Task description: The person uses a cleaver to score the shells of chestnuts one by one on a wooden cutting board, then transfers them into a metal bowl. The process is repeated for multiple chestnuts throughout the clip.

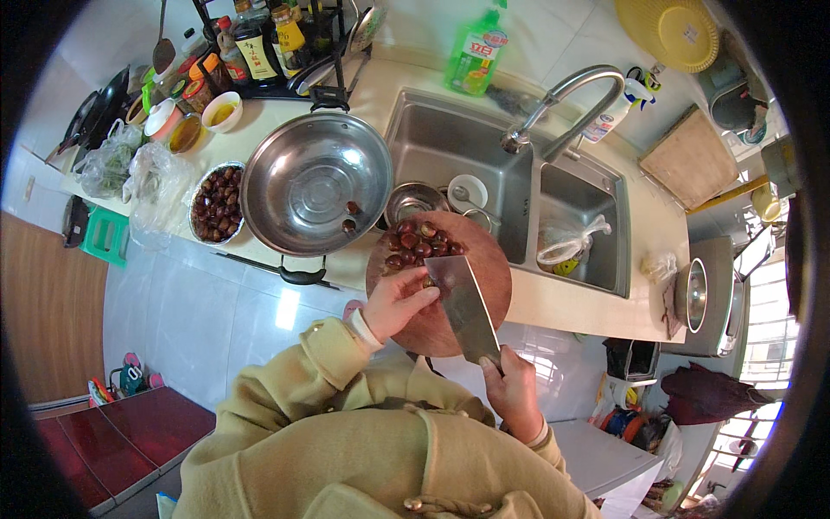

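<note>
My left hand (397, 303) pinches a chestnut (428, 282) between thumb and fingers, over a round wooden cutting board (489, 276). The handle of a Chinese cleaver (463, 308) is in my right hand (515, 392). Its broad blade slants across the board, and the far end is right beside the held chestnut; whether they touch I cannot tell. Several brown chestnuts (421, 245) lie heaped on the far part of the board. To the left stands a steel wok (311, 181) with two chestnuts (351, 217) inside. Beyond it, more chestnuts (217, 207) fill a foil-like container.
A double steel sink (467, 110) with a curved faucet (603, 71) lies behind the board, holding a white bowl (476, 188) and a tied plastic bag (574, 243). Green detergent (476, 55) stands behind. Sauce bottles (256, 52) and plastic bags (155, 185) occupy the left counter.
</note>
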### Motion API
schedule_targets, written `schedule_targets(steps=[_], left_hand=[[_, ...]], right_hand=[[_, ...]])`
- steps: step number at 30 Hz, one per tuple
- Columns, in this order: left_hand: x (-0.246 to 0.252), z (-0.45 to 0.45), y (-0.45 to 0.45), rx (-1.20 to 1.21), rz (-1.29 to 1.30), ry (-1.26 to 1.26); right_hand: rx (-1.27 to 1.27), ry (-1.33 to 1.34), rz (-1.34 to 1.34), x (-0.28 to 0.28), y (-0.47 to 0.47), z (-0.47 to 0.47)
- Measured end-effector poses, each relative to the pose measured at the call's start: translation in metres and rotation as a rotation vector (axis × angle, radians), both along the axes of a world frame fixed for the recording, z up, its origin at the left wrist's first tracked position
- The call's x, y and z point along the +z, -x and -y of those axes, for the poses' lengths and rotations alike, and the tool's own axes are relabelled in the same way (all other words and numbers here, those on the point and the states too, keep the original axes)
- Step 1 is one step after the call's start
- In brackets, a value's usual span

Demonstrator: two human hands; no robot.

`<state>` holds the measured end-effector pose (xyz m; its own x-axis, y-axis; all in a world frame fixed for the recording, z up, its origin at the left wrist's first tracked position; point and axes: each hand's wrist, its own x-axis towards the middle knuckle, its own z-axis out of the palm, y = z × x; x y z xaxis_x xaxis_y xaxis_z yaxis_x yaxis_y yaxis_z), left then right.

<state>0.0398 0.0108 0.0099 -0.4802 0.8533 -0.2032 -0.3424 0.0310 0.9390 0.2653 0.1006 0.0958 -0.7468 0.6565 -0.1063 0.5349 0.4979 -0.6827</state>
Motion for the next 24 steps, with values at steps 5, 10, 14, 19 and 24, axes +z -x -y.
schedule_targets(steps=[5,10,14,19,24], left_hand=[[0.002,0.006,-0.005,0.038,-0.188,0.013],[0.014,0.017,0.022,0.101,-0.462,0.082],[0.021,0.031,0.056,0.134,-0.916,0.241],[0.0,0.01,0.046,0.072,-1.273,0.086],[-0.011,0.002,0.04,0.077,-1.226,0.145]], right_hand=[[-0.066,0.145,-0.044,0.002,-0.002,0.002],[-0.084,0.122,-0.053,0.017,-0.019,-0.009],[-0.349,0.101,-0.213,0.031,-0.035,-0.037],[-0.179,0.121,-0.075,0.015,-0.022,-0.031],[-0.141,0.204,-0.04,-0.004,-0.004,-0.014]])
